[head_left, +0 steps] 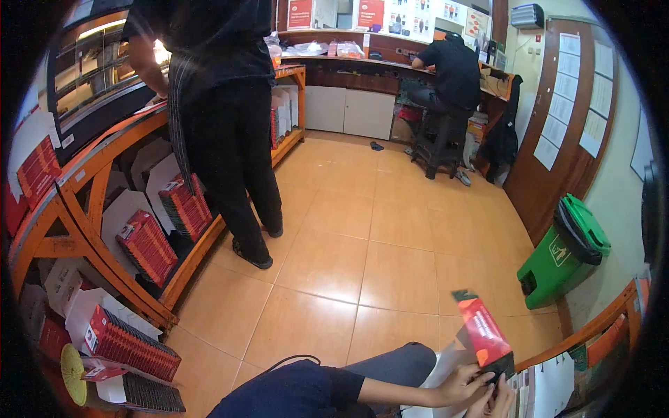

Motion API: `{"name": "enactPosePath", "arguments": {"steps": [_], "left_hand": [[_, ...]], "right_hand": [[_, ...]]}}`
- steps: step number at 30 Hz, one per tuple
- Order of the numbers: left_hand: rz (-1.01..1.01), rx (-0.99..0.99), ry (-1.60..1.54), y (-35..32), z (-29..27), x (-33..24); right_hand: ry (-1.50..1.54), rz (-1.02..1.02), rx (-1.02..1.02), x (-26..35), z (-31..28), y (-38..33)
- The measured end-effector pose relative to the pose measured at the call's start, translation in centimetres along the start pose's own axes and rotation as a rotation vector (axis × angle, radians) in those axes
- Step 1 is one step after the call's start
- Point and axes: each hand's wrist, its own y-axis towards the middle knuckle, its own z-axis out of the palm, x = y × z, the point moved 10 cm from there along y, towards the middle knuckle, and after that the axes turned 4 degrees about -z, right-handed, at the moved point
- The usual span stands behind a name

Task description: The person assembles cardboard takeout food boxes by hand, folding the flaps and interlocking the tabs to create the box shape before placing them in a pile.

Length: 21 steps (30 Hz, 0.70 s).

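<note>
At the near right, both hands work a flat red and black carton that stands tilted up above a stack of white sheets. The left hand has its grip pinching the carton's lower black edge, and the right hand, largely cut off by the picture's lower edge, has its fingers closed against the same end. On the far left a person in dark clothes stands on the tiled floor by orange shelves holding bundles of red cartons, and a green bin stands on the right.
</note>
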Motion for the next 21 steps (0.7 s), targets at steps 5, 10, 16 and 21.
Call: {"name": "enactPosePath", "arguments": {"steps": [5, 10, 16, 21], "left_hand": [[0.237, -0.103, 0.220, 1.4, -1.9, -4.5], [0.105, 0.030, 0.171, -0.2, -0.3, -2.7], [0.268, 0.086, 0.072, -1.1, 0.1, -5.2], [0.619, 0.503, 0.512, -4.0, 2.7, -0.7]], "right_hand": [[0.056, -0.054, 0.168, -1.7, 1.0, -1.9], [0.081, 0.173, -0.050, -1.8, -0.2, -1.5], [0.328, 0.484, -0.014, -4.0, 0.8, -2.6], [-0.012, 0.041, 0.181, 2.5, 0.0, 1.5]]}}
